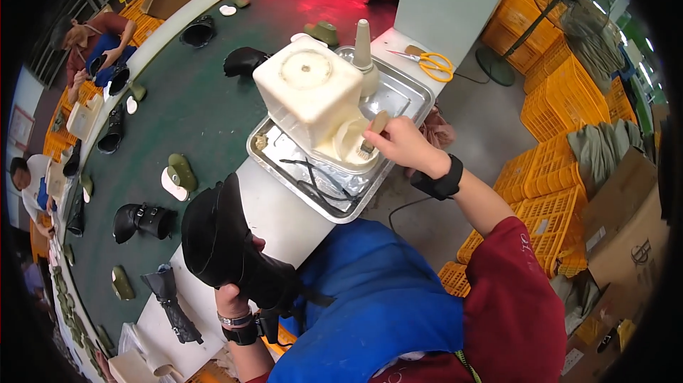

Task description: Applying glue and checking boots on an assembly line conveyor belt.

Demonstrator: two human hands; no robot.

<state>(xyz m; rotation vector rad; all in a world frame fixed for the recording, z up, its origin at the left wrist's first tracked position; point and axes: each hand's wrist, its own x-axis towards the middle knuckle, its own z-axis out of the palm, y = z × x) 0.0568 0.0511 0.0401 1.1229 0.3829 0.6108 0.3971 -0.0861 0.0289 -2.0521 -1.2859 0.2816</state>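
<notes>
My left hand grips a black boot upper from below, near the white table's edge. The boot upper is tilted over my blue apron. In my right hand is a short brush with a flat wooden handle. Its bristles reach into the open spout cup of a white plastic glue container. This container stands in a metal tray, where black cords lie. Beside it in the tray is a cone-topped squeeze bottle.
Orange-handled scissors lie beyond the tray. A green conveyor to the left carries several boot uppers and green soles. Yellow crates and cardboard boxes stack up on the right. Co-workers sit across the conveyor.
</notes>
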